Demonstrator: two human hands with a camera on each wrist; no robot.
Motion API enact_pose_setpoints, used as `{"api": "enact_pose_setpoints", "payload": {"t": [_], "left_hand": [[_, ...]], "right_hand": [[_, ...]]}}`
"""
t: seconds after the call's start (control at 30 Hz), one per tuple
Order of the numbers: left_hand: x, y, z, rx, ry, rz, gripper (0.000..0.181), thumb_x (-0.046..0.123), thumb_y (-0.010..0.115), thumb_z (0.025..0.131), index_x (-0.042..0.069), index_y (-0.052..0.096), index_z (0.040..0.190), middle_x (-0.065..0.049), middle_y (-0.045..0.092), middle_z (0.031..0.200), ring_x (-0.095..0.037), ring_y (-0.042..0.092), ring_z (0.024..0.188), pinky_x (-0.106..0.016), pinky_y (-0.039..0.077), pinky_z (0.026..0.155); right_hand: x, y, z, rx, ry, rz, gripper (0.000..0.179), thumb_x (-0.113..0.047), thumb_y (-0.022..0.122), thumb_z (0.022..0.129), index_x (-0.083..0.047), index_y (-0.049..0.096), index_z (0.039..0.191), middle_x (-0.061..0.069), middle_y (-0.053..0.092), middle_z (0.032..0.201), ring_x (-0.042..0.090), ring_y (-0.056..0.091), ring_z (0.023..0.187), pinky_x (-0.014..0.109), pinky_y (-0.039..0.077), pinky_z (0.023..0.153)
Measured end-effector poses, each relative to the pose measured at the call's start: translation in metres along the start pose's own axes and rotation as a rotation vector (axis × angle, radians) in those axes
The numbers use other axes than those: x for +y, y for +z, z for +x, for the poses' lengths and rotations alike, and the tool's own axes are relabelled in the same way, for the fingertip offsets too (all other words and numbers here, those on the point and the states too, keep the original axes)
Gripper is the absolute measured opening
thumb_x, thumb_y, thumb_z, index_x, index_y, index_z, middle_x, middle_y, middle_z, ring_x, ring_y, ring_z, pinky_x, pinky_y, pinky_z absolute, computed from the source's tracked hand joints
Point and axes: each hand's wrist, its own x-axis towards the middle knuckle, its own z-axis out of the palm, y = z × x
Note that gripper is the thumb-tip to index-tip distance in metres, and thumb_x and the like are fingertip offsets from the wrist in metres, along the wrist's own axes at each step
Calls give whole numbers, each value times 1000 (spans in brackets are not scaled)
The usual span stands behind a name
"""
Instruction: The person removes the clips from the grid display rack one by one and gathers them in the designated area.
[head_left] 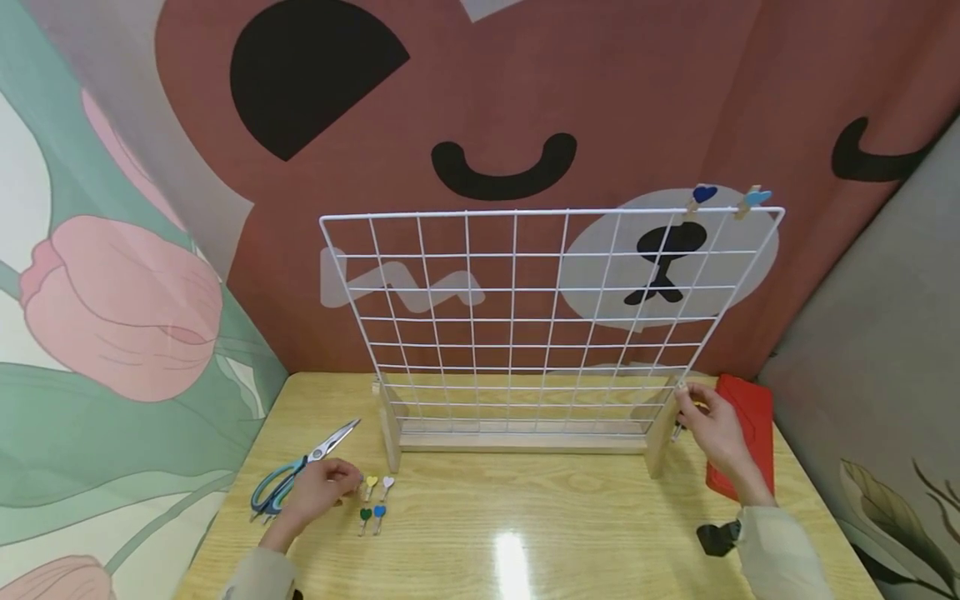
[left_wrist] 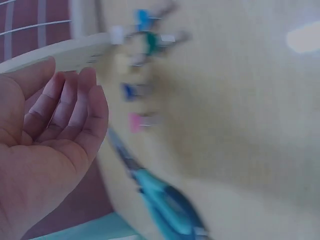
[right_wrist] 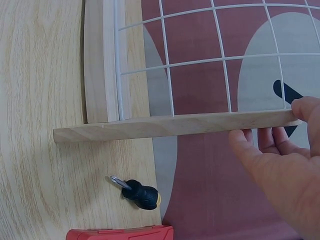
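My right hand (head_left: 716, 425) grips the upper end of the wooden side post (right_wrist: 150, 128) of a white wire grid rack (head_left: 513, 319), thumb on one face and fingers on the other. My left hand (head_left: 318, 492) hovers low beside several small heart clothespins, fingers loosely bent and holding nothing. Yellow (head_left: 371, 482), white (head_left: 387, 482), green (head_left: 365, 514) and blue (head_left: 379, 510) hearts show in the head view. A pink one (left_wrist: 135, 122) and a dark blue one (left_wrist: 128, 91) appear, blurred, in the left wrist view. Dark blue (head_left: 703, 194) and light blue (head_left: 757, 198) clothespins sit on the grid's top wire.
Scissors (head_left: 321, 450) with teal handles lie beside and partly behind my left hand. A stubby screwdriver (right_wrist: 142, 195) lies outside the right post, near a red case (head_left: 753, 417). A printed cloth (head_left: 525, 100) hangs behind the wooden table (head_left: 465, 517).
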Motion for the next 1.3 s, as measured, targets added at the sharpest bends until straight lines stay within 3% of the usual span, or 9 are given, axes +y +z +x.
{"api": "enact_pose_setpoints", "payload": {"t": [0.1, 0.2, 0.47, 0.6, 0.87, 1.3], "left_hand": [[23, -9, 4, -23, 13, -82, 14, 13, 67, 91, -1, 69, 95, -9, 68, 82, -24, 66, 72, -28, 53, 56], [47, -17, 8, -71, 75, -133, 23, 17, 65, 93, -4, 68, 102, -8, 68, 85, -26, 67, 77, -30, 54, 60], [107, -21, 19, -214, 224, -168, 31, 24, 62, 95, -2, 65, 112, -9, 68, 97, -26, 67, 87, -36, 56, 72], [145, -19, 22, -273, 327, -159, 30, 26, 62, 95, 1, 65, 112, -8, 68, 95, -22, 67, 84, -34, 55, 70], [227, -22, 21, -274, 517, -156, 15, 17, 65, 93, 6, 69, 102, -8, 68, 84, -19, 65, 73, -33, 55, 65], [324, 0, 23, -305, 741, -2, 10, 20, 67, 91, 13, 71, 98, 5, 67, 84, -12, 61, 72, -29, 50, 63]], "right_hand": [[0, 0, -1, -2, 0, 8, 53, -31, 42, 103, 15, 41, 130, 30, 48, 123, -14, 47, 88, 10, 48, 75], [-1, 0, -1, -1, 1, 16, 53, -31, 42, 103, 14, 41, 130, 30, 48, 123, -13, 48, 89, 10, 48, 75], [0, -1, -2, -3, 9, 8, 54, -32, 43, 103, 14, 40, 131, 30, 48, 125, -11, 48, 90, 10, 48, 75], [0, -2, -3, -7, 9, 10, 53, -31, 43, 103, 14, 40, 131, 31, 47, 125, -10, 48, 91, 9, 47, 74], [0, 0, -1, -13, 5, 15, 55, -32, 42, 103, 14, 39, 132, 31, 47, 126, -8, 50, 92, 10, 48, 76], [2, -1, -1, -34, 16, 12, 58, -33, 41, 103, 15, 36, 135, 32, 45, 129, -13, 48, 91, 13, 50, 78]]}}
